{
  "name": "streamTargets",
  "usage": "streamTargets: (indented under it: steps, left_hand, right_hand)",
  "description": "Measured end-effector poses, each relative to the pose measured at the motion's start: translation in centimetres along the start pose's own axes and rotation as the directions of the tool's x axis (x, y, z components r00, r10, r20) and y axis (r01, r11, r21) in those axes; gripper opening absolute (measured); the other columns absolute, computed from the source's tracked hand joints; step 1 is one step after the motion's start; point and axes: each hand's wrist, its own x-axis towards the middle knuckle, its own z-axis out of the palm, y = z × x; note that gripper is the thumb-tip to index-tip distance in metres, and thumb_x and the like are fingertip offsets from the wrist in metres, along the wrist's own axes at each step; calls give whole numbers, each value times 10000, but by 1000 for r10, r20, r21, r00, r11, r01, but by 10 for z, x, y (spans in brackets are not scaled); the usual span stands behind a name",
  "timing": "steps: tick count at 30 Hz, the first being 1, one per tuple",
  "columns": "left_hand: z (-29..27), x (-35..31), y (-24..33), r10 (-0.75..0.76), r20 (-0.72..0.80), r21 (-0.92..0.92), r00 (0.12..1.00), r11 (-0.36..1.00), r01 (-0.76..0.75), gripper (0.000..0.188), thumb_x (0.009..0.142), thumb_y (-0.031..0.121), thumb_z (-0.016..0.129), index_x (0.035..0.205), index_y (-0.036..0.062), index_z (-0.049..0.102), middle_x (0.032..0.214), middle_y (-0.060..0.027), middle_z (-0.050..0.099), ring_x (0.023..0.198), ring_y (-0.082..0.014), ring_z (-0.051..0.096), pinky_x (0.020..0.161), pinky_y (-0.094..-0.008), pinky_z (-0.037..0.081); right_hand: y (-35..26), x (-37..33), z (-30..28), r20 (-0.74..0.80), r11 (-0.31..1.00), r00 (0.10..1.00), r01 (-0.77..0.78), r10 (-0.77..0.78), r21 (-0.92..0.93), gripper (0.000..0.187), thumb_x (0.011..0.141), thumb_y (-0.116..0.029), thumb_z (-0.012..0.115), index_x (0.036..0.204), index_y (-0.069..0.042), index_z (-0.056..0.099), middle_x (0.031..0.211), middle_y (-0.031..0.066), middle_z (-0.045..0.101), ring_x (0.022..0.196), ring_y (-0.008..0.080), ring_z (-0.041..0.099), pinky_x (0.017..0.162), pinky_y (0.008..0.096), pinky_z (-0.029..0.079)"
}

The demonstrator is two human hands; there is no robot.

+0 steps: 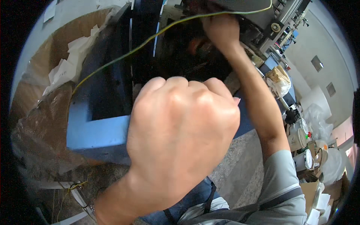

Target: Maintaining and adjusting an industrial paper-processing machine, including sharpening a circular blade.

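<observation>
My left hand [180,138] is raised close in the middle, back of the hand up and fingers curled under into a fist. Anything inside it is hidden. My right hand [224,33] reaches far into the dark upper part of a blue-framed machine [99,131], its fingers lost in shadow and blur. A yellow-green wire [150,38] arcs from the machine's left side to the upper right, passing by the right hand. Below the wire lies the machine's dark opening [180,56], with a dim reddish spot inside.
At the left stands a large brown container [41,52] with plastic sheeting and white papers [63,73]. Metal rails [279,28] run at the upper right. White buckets [303,160], clear plastic bags [317,120] and cardboard [309,191] line the right side. Straps [77,195] lie at lower left.
</observation>
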Motion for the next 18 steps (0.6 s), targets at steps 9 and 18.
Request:
streamTargets:
  steps: [9,18]
  left_hand:
    - [-1,-3,-3,-4,31,31,999,1000,3,399,801,388,813,662,116,557,584,-60,562,570,-258,612,592,-376,500]
    - [0,-2,-3,28,-56,74,998,997,-23,399,784,381,826,663,114,554,588,-61,556,565,-263,597,579,-386,486]
  right_hand:
    - [-40,-3,-29,128,990,987,-106,93,97,396,1011,-392,598,1277,-110,681,1186,226,688,1039,437,669,850,519,568]
    - [-24,-1,-8,159,982,969,-189,190,-22,235,918,-266,712,913,-32,734,872,170,717,817,373,704,772,524,544]
